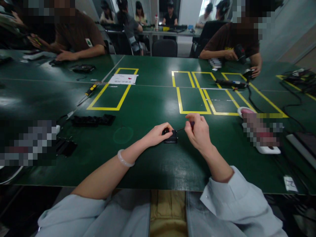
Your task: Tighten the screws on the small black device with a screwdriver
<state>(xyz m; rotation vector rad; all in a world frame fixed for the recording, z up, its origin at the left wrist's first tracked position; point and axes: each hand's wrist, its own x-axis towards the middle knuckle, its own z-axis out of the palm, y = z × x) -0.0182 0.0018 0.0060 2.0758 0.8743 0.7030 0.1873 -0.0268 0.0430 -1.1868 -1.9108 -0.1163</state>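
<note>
Small black part [171, 136] sits on the green worktop [153, 105], near the front edge, right in front of the person. Left hand [158, 134] pins it from the left, fingers curled, grip pinching the part's left/top edge. Right hand [197, 131] just beside it on the right, grip pressed together on a thin tool [184, 128], prob. a small screwdriver w/ dark handle; the thin shaft runs from the fingers down-left to the part's top right corner. Can't tell if the tip is seated, too small. Step in hand, my read: fastening or prying at one point on the part w/ the tool, left hand acting as clamp. Next move calls for keeping the part flat and steady, tool in line w/ the spot, light pressure so the tip doesn't slip off. Further out: black strip [93, 120] on the left, yellow-handled screwdriver [87, 94] beyond it, yellow tape boxes [192, 95] mid-worktop, a paper sheet [122, 79] in the left box. Other people work at the far edge; one far right holds a dark power tool [240, 52].
</note>
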